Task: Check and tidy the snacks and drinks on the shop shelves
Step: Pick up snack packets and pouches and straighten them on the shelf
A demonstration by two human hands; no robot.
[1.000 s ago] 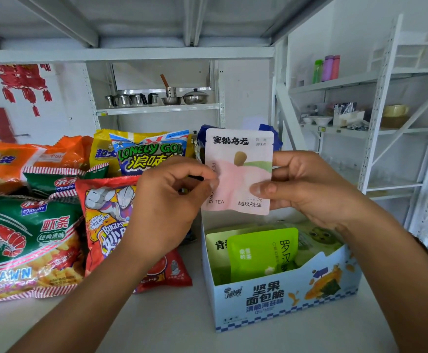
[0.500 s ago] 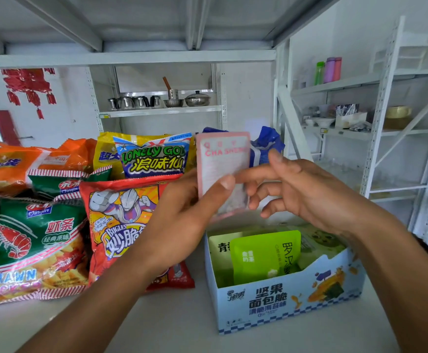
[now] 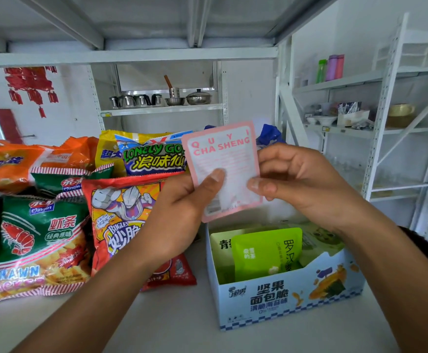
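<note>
A small pink and white tea sachet [image 3: 224,159] is held upright above the blue display box [image 3: 279,299], its printed back side facing me. My left hand [image 3: 182,215] pinches its lower left part with the thumb on the face. My right hand [image 3: 299,182] pinches its right edge with the thumb. Inside the box stand a bright green sachet [image 3: 264,253] and paler green ones behind it.
Snack bags crowd the shelf on the left: a green prawn cracker bag [image 3: 37,245], a red Bugles bag [image 3: 121,215], a blue Lonely God bag [image 3: 151,156] and orange bags [image 3: 24,161]. White racks with pots [image 3: 197,96] and bottles [image 3: 331,68] stand behind.
The sachet has been turned round from its peach front to its printed back. Both hands shifted their pinch on it and it now sits squarer to me.
</note>
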